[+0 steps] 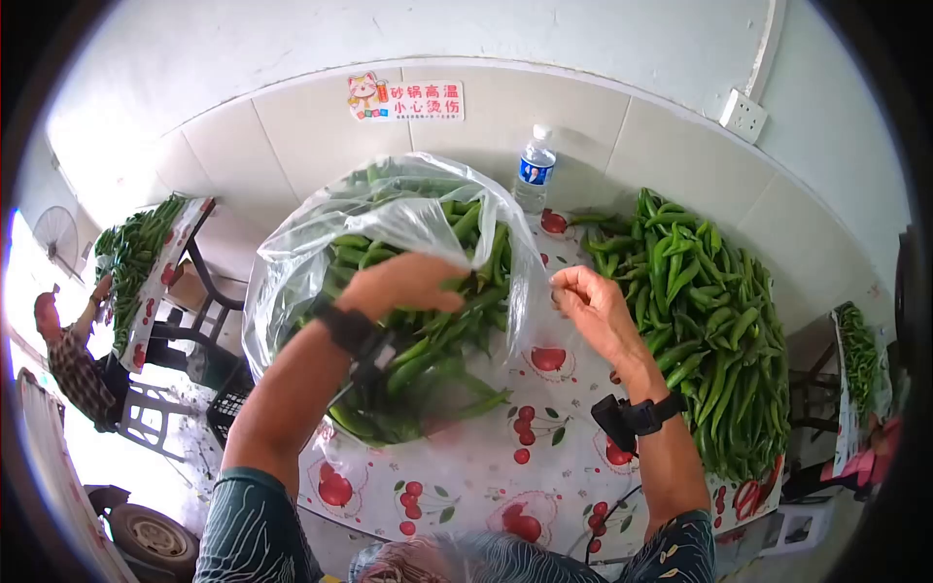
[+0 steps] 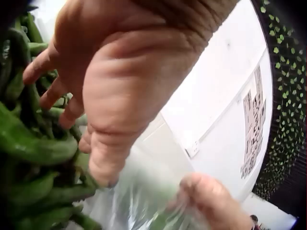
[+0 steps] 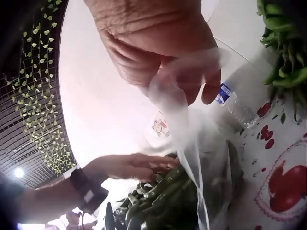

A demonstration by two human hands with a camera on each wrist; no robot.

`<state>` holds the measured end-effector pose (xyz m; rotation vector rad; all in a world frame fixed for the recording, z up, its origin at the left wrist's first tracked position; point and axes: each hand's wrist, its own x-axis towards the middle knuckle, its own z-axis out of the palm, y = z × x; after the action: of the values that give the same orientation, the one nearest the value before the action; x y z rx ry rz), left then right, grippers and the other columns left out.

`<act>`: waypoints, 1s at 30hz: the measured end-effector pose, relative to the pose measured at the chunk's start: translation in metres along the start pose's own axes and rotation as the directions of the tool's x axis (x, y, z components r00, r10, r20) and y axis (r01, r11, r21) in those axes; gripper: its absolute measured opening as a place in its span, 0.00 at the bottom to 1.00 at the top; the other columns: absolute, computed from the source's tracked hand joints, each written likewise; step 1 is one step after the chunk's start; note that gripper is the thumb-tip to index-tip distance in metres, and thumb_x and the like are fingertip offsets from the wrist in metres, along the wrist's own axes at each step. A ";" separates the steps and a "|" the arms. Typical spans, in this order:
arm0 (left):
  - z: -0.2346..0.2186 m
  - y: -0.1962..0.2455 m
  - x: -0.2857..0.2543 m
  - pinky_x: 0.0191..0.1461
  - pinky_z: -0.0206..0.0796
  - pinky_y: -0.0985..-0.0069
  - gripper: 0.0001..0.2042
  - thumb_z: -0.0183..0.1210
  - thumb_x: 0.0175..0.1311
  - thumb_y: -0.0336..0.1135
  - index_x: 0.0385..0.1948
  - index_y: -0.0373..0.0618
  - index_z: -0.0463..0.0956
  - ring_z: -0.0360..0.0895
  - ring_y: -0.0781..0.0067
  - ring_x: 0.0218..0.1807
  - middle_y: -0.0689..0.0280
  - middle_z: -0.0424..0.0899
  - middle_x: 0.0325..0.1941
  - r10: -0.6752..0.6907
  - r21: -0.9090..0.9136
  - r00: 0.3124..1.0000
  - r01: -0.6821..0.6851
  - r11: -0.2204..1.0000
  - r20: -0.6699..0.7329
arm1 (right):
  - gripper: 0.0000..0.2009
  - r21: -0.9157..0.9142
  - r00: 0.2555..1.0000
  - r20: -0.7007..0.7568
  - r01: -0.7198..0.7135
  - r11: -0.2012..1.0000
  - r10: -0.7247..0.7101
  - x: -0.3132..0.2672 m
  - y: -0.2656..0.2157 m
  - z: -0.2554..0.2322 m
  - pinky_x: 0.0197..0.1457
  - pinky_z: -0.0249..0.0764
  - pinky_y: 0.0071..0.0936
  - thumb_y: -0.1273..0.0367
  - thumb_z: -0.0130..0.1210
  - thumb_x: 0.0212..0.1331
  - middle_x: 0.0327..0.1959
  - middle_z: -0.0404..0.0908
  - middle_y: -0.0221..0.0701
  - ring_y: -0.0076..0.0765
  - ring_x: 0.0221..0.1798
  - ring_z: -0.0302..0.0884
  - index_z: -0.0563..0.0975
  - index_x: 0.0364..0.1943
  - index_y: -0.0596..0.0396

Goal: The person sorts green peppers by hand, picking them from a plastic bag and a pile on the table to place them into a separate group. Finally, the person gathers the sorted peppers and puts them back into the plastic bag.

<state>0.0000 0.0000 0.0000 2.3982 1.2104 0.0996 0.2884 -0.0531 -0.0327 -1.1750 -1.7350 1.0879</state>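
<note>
A large clear plastic bag (image 1: 292, 257), its mouth spread wide, holds many long green peppers (image 1: 413, 364). My left hand (image 1: 408, 282) is over the peppers inside the bag's mouth, palm downward. In the left wrist view its fingers (image 2: 57, 91) are spread and loosely bent close above the peppers, with none gripped. My right hand (image 1: 598, 311) is at the bag's right side. The right wrist view shows it pinching the bag's gathered rim (image 3: 184, 117) between thumb and fingers, pulling the film up and taut.
A tall heap of green peppers (image 1: 719, 330) covers the table's right side. A water bottle (image 1: 535, 170) stands at the wall behind. The table has a cherry-print cloth (image 1: 466, 486). At far left, a person (image 1: 78, 360) sits by another pepper-covered table (image 1: 146, 253).
</note>
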 end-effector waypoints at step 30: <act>0.015 0.012 -0.053 0.43 0.72 0.79 0.17 0.51 0.64 0.33 0.51 0.34 0.73 0.76 0.77 0.40 0.64 0.78 0.41 -0.315 -0.669 0.948 0.203 0.715 -0.049 | 0.19 -0.559 0.804 -0.505 -0.581 0.591 0.314 -0.151 0.088 -0.060 0.43 0.75 0.42 0.66 0.54 0.55 0.39 0.82 0.39 0.51 0.41 0.80 0.73 0.54 0.44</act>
<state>-0.0199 -0.0527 -0.0013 1.6055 1.2974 0.5479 0.4127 -0.1642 -0.1128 -2.2530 -1.6059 0.3795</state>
